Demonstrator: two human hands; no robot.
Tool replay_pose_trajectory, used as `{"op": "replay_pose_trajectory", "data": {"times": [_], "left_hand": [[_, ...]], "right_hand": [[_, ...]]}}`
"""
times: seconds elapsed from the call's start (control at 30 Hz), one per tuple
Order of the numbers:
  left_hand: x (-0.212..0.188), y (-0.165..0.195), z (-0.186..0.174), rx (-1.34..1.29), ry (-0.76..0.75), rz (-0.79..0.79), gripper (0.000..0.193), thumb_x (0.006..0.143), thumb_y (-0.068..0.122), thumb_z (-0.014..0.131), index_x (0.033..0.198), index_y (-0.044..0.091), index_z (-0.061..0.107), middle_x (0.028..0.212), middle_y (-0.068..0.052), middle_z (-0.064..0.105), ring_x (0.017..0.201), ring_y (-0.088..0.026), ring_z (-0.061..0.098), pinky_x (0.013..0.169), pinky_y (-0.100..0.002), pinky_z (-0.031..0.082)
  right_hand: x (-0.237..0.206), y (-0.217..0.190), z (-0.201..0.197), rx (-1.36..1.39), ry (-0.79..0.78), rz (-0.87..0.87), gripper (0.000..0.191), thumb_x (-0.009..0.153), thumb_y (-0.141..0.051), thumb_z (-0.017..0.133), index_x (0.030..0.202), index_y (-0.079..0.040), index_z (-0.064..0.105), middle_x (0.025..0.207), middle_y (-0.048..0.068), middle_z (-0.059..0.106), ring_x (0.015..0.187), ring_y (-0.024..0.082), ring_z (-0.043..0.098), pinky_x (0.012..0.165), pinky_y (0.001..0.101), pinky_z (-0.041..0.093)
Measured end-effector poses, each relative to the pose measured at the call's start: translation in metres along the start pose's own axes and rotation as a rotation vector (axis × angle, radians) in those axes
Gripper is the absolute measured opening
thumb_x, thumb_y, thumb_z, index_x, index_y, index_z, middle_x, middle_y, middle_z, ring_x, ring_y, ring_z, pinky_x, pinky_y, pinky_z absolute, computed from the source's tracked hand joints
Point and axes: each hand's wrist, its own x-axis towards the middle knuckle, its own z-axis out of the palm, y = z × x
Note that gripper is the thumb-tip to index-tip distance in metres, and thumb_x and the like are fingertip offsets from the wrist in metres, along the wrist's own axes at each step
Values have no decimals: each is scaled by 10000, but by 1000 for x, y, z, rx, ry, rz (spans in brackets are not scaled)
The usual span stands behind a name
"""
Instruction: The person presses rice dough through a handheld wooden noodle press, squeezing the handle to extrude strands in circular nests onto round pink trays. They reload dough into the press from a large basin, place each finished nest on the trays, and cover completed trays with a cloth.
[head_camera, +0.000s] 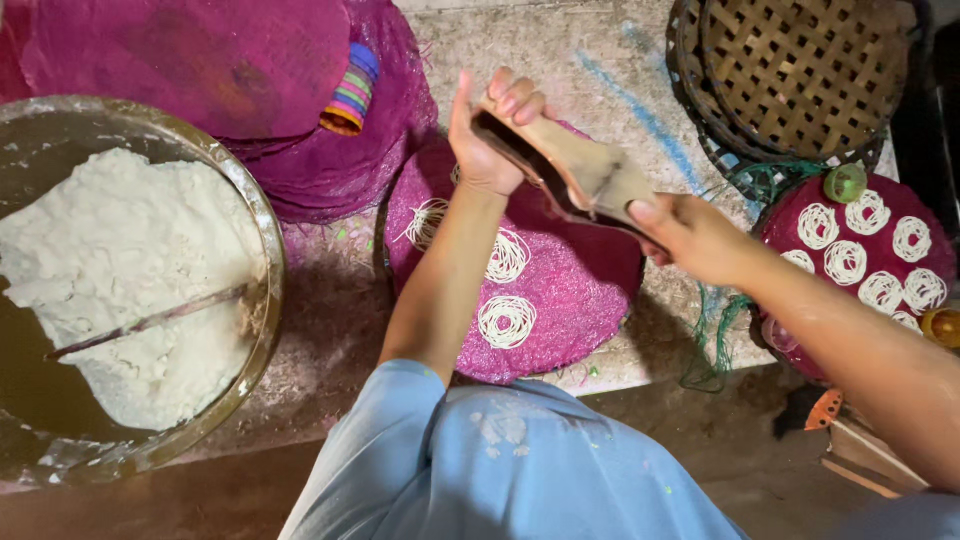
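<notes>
Both hands (590, 190) apparently grip wooden press (575, 170).

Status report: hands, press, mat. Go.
Left hand and right hand grip wooden press above pink mat. Three noodle coils down. Nothing in the way.

Both hands hold a flat tan wooden press (585, 175) above a round magenta woven mat (560, 300) on the counter (560, 50): the left grip (488, 140) takes its far end, the right grip (690, 235) its near end, and three white coiled noodle nests (507, 320) lie on the mat below and just left of the left grip. Well left of that grip stands a large round metal basin (262, 220) with a mound of white dough (120, 270) and a thin stick (150, 322) in it, and behind it lies a stack of magenta mats (330, 170) with a striped roll (352, 90) on top. Right of the right grip a second magenta mat (790, 235) carries more nests (846, 262), with brown woven bamboo trays (800, 70) behind it.
</notes>
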Motion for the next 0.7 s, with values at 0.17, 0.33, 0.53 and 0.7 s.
{"op": "replay_pose_trajectory", "data": {"times": [0.17,0.33,0.53,0.7], "left_hand": [[-7,-7,-8,58,103,56,427,1046,555,447,855,174,474,769,36,438,758,-144,466,899,-379,475],[3,-15,-7,65,153,88,381,1019,512,462,836,179,474,747,41,434,747,-144,468,872,-387,472],[0,0,-8,133,95,66,395,1022,529,462,852,173,471,750,44,427,732,-134,455,839,-369,456],[0,-22,-9,65,213,108,373,1007,516,465,846,180,468,747,37,432,725,-144,454,834,-366,442]], "right_hand": [[-10,-8,5,-38,-71,70,722,995,-650,378,780,-9,631,611,59,604,535,178,591,544,345,520],[-12,-23,-13,-268,62,46,679,958,-656,380,824,-46,647,620,47,626,543,168,621,544,340,518],[-10,-20,11,-78,20,-13,718,986,-652,381,813,-4,637,634,46,611,540,174,607,534,337,517],[-16,-20,-13,-227,35,87,687,974,-641,370,812,-40,660,609,61,624,523,169,613,522,343,517]]}}
